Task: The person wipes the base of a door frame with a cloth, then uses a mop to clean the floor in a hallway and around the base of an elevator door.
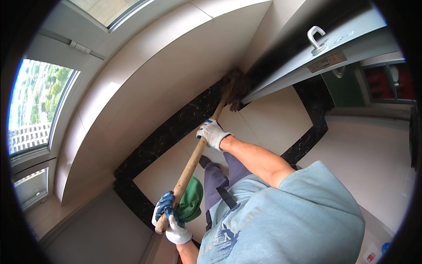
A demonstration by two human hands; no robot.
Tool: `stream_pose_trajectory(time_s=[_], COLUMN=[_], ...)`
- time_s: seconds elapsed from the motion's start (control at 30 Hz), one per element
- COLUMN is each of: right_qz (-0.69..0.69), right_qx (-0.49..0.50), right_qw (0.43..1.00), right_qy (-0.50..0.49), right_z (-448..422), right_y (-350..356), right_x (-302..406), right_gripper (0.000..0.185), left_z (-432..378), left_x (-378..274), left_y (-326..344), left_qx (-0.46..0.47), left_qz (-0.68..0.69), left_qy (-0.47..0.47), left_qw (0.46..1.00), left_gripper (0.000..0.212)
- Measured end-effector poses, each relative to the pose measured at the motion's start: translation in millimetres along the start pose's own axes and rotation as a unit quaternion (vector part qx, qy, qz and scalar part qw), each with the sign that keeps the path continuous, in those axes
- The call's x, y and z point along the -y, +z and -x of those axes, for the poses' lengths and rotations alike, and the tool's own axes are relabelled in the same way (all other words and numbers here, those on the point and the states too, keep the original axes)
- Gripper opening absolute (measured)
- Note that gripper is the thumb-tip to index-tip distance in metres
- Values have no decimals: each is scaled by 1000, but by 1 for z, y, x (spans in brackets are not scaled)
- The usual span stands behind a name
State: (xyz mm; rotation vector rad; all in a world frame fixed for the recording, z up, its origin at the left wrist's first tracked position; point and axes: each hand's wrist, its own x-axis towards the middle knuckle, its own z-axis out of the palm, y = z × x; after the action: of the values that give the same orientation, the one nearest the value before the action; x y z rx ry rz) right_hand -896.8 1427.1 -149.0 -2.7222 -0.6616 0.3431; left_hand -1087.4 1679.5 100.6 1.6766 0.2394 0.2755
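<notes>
Both my hands wear white knit work gloves with blue coating and grip a mop's wooden handle [191, 163]. My left hand [170, 216] is wrapped around its near end. Farther up the shaft, my right hand [212, 133] closes around it with the arm stretched out. The dark, stringy mop head [235, 87] rests on the floor in the corner by the wall and the door's lower edge; shadow hides part of it. A green cloth [191, 201] hangs beside my left hand, behind the handle; I cannot tell what holds it.
The door [283, 71], with a metal lever handle [316, 43], stands ajar at upper right. Black marble borders [178, 122] frame the beige tiled floor [280, 115]. A tiled wall and ledge [148, 56] run beneath the window [39, 105]. My shoe [204, 161] is near the mop handle.
</notes>
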Motion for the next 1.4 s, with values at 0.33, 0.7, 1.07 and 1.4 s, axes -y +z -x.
stream_pose_trajectory(time_s=[0.33,0.7,1.07,1.4], right_qz=[-23,-67,12,63], right_qx=[28,75,143,-10], right_qw=[999,995,990,987], right_qy=[0,-26,7,145], right_z=[-24,-47,-82,-57], right_y=[23,43,38,14], right_x=[84,203,92,-64], right_gripper=[22,28,23,23], left_z=[-24,-42,-106,-150], left_x=[-7,-4,77,118], left_y=[-84,-177,-127,35], left_qx=[13,-33,-5,57], left_qz=[-16,4,95,120], left_qy=[26,64,-21,-59], left_qw=[999,997,995,989], left_gripper=[25,36,25,27])
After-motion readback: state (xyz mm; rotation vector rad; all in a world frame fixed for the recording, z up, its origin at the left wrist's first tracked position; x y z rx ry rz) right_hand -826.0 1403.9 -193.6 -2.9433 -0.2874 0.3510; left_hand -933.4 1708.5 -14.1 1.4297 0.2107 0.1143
